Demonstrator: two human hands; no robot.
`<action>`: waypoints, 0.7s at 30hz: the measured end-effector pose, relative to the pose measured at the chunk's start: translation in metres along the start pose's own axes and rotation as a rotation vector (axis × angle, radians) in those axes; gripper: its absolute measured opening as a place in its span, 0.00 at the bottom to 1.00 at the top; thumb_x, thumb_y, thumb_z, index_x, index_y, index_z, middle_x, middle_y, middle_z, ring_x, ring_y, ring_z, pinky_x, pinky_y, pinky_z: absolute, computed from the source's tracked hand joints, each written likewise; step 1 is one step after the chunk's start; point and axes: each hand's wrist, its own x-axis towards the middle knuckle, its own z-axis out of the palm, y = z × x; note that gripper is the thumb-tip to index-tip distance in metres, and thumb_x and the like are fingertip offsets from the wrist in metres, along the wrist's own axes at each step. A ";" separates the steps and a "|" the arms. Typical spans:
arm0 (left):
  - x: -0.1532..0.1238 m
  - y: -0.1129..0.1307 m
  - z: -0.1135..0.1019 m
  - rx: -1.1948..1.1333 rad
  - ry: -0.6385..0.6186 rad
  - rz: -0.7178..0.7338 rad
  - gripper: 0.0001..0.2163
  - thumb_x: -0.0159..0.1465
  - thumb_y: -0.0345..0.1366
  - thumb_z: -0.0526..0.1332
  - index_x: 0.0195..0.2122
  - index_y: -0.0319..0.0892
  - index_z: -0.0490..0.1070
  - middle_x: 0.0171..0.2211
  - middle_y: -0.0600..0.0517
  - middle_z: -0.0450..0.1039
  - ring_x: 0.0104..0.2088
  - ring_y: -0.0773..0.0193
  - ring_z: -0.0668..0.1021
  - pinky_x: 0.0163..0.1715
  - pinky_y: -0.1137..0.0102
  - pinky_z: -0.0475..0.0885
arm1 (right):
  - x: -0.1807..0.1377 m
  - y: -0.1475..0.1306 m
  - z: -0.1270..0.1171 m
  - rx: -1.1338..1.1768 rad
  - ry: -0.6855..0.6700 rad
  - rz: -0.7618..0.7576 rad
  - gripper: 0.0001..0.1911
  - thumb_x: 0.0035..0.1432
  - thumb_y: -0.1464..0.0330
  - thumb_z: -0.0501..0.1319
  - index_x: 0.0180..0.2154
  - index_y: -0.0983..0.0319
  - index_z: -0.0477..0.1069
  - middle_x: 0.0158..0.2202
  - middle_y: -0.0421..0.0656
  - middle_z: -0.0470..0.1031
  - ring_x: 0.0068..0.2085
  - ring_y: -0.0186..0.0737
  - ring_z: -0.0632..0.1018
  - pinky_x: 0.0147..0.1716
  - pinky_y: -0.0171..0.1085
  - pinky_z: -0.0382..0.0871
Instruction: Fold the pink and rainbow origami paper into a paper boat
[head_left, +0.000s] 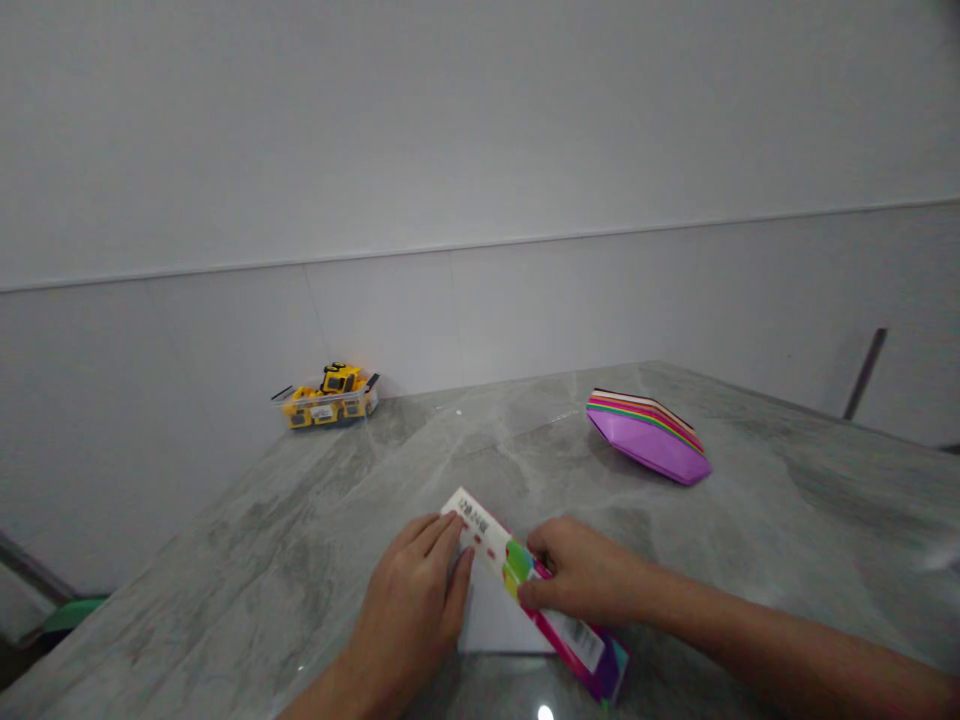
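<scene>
Grey marble tabletop is used as backing: a white sheet is pinned flat under the open left hand, while the coloured paper packet lying over it is pinched by the right hand, seemingly to steady it.

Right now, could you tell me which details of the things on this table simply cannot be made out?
Head view only:
- White sheet: partly covered by the left hand and the colourful packet.
- Packet's print and barcode label: too small to read; the right hand covers its middle.
- Yellow toy vehicles in a clear tub: too far to count.
- Coloured paper stack: lower sheets hidden.
</scene>
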 end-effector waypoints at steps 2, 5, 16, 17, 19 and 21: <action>-0.002 0.004 0.000 -0.218 0.118 -0.015 0.17 0.66 0.37 0.54 0.54 0.38 0.70 0.50 0.39 0.75 0.50 0.52 0.77 0.48 0.57 0.75 | -0.001 -0.005 0.003 0.071 0.200 -0.110 0.08 0.56 0.69 0.55 0.27 0.62 0.70 0.23 0.39 0.72 0.24 0.34 0.71 0.23 0.32 0.59; -0.007 0.012 0.002 -0.598 0.067 -0.111 0.23 0.65 0.40 0.56 0.61 0.40 0.62 0.59 0.41 0.67 0.56 0.53 0.72 0.46 0.63 0.77 | -0.009 -0.016 0.008 0.061 0.403 -0.284 0.06 0.57 0.72 0.53 0.31 0.63 0.67 0.32 0.44 0.73 0.31 0.37 0.73 0.32 0.36 0.65; -0.001 0.024 0.000 -1.040 -0.105 -0.122 0.19 0.68 0.40 0.53 0.59 0.48 0.64 0.57 0.49 0.70 0.55 0.55 0.71 0.54 0.63 0.67 | -0.019 -0.025 0.007 0.207 0.287 -0.510 0.10 0.54 0.70 0.61 0.40 0.62 0.70 0.52 0.50 0.68 0.58 0.50 0.66 0.52 0.45 0.66; -0.001 0.022 0.001 -1.057 -0.107 -0.140 0.19 0.68 0.40 0.54 0.59 0.48 0.64 0.57 0.49 0.70 0.55 0.55 0.71 0.53 0.64 0.68 | -0.018 -0.024 0.008 0.245 0.292 -0.493 0.11 0.54 0.70 0.61 0.41 0.61 0.69 0.52 0.49 0.68 0.55 0.48 0.69 0.49 0.44 0.69; 0.000 0.020 0.002 -1.088 -0.117 -0.186 0.20 0.67 0.41 0.55 0.59 0.47 0.65 0.56 0.48 0.70 0.54 0.54 0.73 0.51 0.64 0.70 | -0.016 -0.023 0.011 0.331 0.296 -0.452 0.16 0.55 0.72 0.60 0.46 0.60 0.67 0.50 0.48 0.69 0.49 0.44 0.73 0.42 0.39 0.72; 0.000 0.019 0.002 -1.102 -0.113 -0.232 0.20 0.66 0.42 0.56 0.59 0.45 0.65 0.56 0.47 0.71 0.53 0.54 0.74 0.50 0.63 0.71 | -0.015 -0.021 0.013 0.411 0.290 -0.426 0.20 0.54 0.73 0.61 0.50 0.59 0.64 0.47 0.46 0.71 0.45 0.41 0.74 0.36 0.36 0.74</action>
